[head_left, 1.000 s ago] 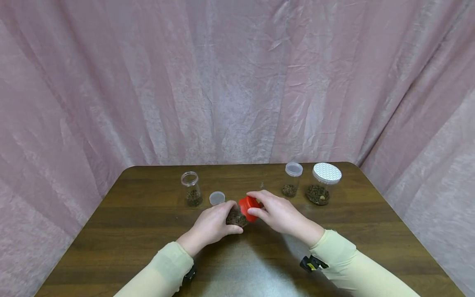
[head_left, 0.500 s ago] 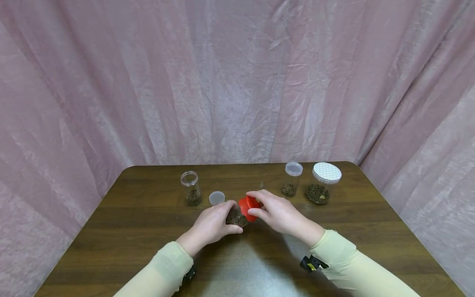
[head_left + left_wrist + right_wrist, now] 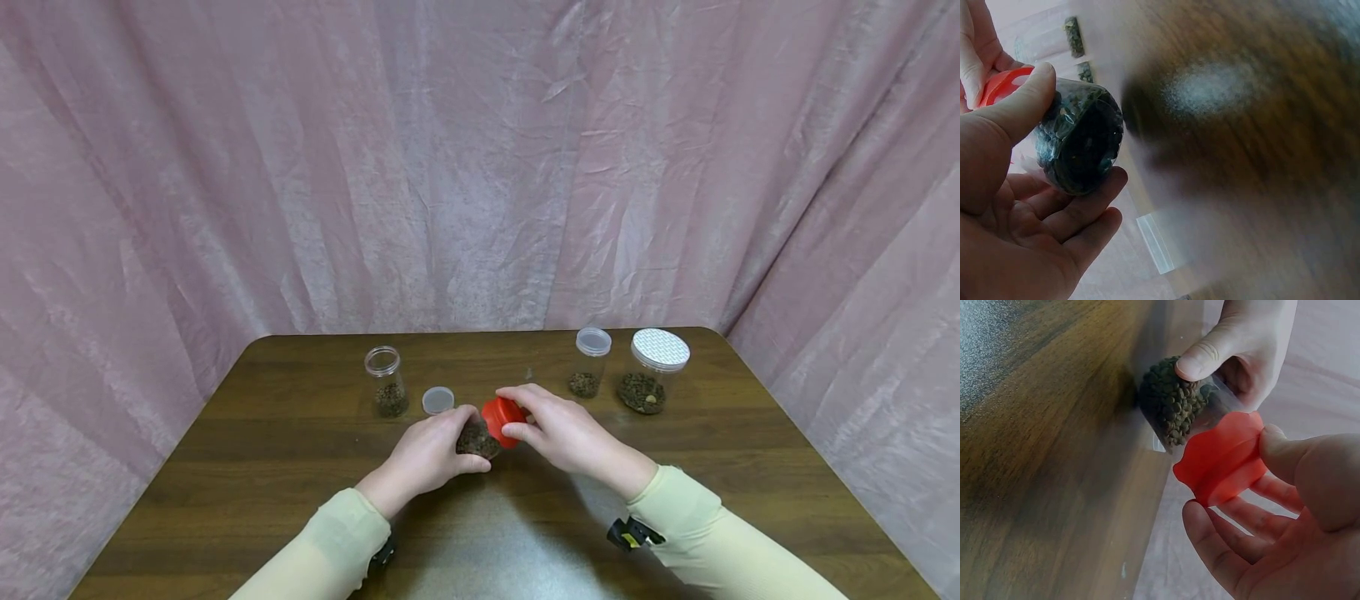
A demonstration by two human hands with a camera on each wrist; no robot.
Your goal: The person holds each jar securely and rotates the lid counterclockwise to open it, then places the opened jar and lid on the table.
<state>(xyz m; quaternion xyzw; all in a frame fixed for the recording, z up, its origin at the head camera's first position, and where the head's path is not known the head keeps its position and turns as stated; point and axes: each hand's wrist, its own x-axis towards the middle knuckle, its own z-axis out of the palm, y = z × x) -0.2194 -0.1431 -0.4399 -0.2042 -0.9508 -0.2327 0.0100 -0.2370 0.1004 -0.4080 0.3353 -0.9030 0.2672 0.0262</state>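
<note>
My left hand (image 3: 422, 454) holds a clear jar (image 3: 477, 442) with dark green-brown dried pieces inside, its thumb on one side and fingers on the other. The jar leans, its top end toward the right. A red lid (image 3: 502, 421) with a wavy edge sits at that end, and my right hand (image 3: 568, 429) grips it between thumb and fingers. From the right wrist view, the pieces in the jar (image 3: 1175, 406) lie toward its bottom, and the lid (image 3: 1225, 459) meets its mouth. How tightly the lid sits cannot be told.
An uncapped clear jar (image 3: 390, 392) stands at the back left, beside a loose translucent lid (image 3: 438, 400) on the wooden table (image 3: 262, 467). A small lidded jar (image 3: 588, 367) and a wide jar with a white patterned lid (image 3: 651, 379) stand back right. A pink curtain (image 3: 480, 167) hangs behind.
</note>
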